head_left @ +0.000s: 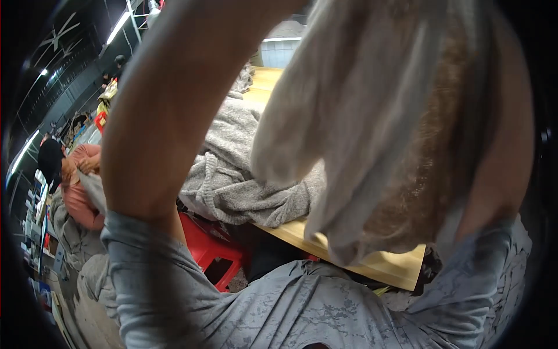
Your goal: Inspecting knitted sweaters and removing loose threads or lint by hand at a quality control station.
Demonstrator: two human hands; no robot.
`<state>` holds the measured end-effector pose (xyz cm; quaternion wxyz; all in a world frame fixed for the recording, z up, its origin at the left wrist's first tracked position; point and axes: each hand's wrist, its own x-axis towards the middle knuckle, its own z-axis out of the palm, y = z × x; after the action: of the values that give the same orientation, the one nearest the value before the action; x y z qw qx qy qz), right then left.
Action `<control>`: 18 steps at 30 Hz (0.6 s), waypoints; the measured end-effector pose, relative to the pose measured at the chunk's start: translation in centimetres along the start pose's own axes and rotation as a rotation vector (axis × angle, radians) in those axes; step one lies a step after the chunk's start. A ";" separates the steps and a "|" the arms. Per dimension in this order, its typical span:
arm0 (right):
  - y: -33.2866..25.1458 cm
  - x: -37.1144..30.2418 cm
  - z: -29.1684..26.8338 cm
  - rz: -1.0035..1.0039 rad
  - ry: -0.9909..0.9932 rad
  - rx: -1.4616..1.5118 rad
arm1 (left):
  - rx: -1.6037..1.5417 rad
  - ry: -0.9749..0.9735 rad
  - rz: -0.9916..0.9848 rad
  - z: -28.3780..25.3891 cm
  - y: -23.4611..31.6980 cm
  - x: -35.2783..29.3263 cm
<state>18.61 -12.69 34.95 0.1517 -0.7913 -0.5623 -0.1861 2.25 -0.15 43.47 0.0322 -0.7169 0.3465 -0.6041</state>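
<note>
Both my arms are raised, the left arm (165,110) and the right arm (504,139) reaching past the upper edge, so neither hand shows. Between them hangs a pale grey-beige cloth piece (349,110), blurred, with a brown, fuzzy-looking part (427,157) on its right side. It looks like a garment, but its kind is not clear. What holds it up is hidden above the picture. Behind and below it, a heap of grey knitted garments (261,198) lies on the wooden table (349,259), with a ribbed edge folded over at the left.
A red plastic stool (212,247) stands at the table's near left. Farther left, a person in a pink top (81,195) handles pale cloth, beside piles of grey cloth (96,279). More grey cloth (520,250) is heaped at my right.
</note>
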 end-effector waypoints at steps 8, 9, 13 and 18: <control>-4.6 8.3 6.8 -0.017 -0.325 0.168 | -1.296 0.411 -1.406 1.8 5.1 -17.1; -6.2 4.9 9.1 -0.087 -0.231 0.220 | -1.203 0.404 -1.597 0.8 5.6 -20.3; -7.7 -9.4 15.8 -0.023 -0.748 0.740 | -1.304 0.461 -1.945 -1.5 9.3 -30.4; -9.6 -23.4 22.7 0.199 -0.579 0.431 | -1.201 0.487 -1.928 -3.6 11.0 -33.8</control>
<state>5.39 -18.92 4.32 0.1668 -0.8117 -0.5287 0.1837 -6.97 10.92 10.80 -0.8539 -0.4481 -0.1153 -0.2384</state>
